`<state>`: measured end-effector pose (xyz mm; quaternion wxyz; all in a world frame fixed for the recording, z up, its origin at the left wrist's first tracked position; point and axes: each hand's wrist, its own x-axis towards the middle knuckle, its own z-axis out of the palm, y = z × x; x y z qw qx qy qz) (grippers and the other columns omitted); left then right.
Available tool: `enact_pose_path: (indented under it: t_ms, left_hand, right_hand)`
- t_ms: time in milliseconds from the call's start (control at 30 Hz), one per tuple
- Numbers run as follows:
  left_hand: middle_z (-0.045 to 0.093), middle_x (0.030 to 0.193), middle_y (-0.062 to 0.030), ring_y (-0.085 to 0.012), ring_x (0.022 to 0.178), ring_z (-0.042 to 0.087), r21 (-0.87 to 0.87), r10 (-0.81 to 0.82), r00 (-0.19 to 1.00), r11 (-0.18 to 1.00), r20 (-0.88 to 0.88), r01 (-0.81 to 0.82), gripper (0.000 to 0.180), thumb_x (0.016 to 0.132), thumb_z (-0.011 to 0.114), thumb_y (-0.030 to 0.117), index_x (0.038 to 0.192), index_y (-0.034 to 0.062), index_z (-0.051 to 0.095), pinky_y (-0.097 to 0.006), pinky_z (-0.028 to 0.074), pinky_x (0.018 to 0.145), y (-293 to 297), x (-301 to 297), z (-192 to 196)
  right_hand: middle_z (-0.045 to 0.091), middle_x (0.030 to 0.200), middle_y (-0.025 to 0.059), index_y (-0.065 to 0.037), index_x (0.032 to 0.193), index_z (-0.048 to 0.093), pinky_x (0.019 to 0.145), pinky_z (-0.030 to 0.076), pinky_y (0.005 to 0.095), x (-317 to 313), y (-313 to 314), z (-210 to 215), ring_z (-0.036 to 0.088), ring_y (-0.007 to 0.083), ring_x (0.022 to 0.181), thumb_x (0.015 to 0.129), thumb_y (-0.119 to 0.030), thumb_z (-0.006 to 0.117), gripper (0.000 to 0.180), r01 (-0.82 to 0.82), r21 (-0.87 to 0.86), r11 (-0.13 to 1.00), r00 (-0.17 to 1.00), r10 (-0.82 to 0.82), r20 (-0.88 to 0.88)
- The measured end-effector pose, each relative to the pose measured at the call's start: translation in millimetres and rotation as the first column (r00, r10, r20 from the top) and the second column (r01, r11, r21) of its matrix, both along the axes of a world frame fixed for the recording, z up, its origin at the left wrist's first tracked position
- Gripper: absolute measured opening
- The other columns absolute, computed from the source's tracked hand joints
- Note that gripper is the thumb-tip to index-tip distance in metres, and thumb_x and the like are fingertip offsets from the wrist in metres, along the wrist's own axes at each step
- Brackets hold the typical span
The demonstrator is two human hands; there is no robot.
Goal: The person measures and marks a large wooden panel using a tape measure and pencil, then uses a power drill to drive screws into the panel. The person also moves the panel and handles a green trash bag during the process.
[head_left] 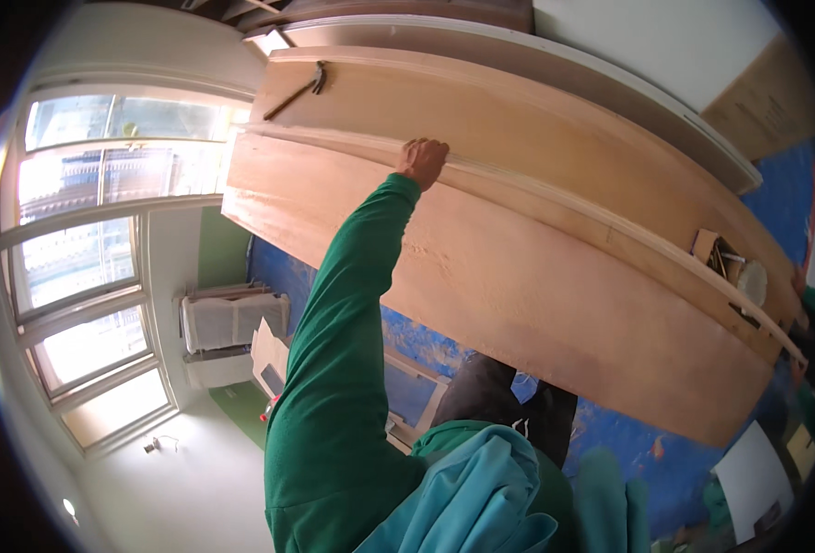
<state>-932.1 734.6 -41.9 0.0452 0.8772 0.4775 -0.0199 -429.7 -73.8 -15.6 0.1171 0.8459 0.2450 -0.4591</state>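
A long plywood panel (518, 276) runs across the view from upper left to lower right, with a thin wooden strip along its upper edge. My left hand (422, 162), at the end of a green sleeve, is closed over that edge near the panel's left part. At the far right rim my right hand (799, 276) shows only as a sliver beside a green sleeve, by the panel's other end; its grip is hidden. A second plywood board (481, 120) lies just beyond the first.
A hammer (297, 88) lies on the far board. A small open box of tools (728, 263) sits near the right end. Large windows (85, 267) and a white radiator (232, 321) are at left. Blue covering (647, 461) and white sheets (753, 479) lie below.
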Motion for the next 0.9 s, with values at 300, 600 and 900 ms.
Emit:
enact_pose_path:
  t_ms: [300,600,900]
  left_hand:
    - [0.066,0.142,-0.0175,-0.0351,0.129,0.063,0.007,0.033,0.994,0.999,-0.107,-0.033,0.053,0.103,0.069,0.024,0.149,0.0011,0.055,-0.046,0.055,0.106,54,-117,-110]
    - [0.041,0.165,-0.0250,-0.0417,0.152,0.040,0.109,0.083,0.996,0.991,-0.019,-0.081,0.093,0.095,0.074,0.020,0.168,0.0017,0.020,-0.049,0.027,0.131,-39,15,-13]
    - [0.062,0.144,-0.0217,-0.0425,0.133,0.058,0.056,-0.015,0.946,0.998,-0.325,0.035,0.076,0.095,0.067,0.038,0.160,0.0078,0.043,-0.058,0.047,0.111,-407,38,-58]
  right_hand:
    - [0.068,0.130,0.0293,-0.002,0.141,0.059,0.102,0.050,0.0581,-23,83,29,0.065,0.0479,0.120,0.093,-0.030,0.069,0.057,0.065,0.213,0.975,0.998,-0.066,-0.002]
    - [0.073,0.116,0.0243,-0.005,0.124,0.070,0.093,0.054,0.0558,-87,-52,33,0.070,0.0447,0.107,0.096,-0.041,0.069,0.046,0.210,0.172,0.963,0.973,-0.223,0.064]
    - [0.074,0.110,0.0249,0.001,0.098,0.078,0.089,0.055,0.0583,-87,-156,-16,0.071,0.0470,0.101,0.091,-0.037,0.064,0.041,0.187,0.269,0.945,0.976,-0.211,0.061]
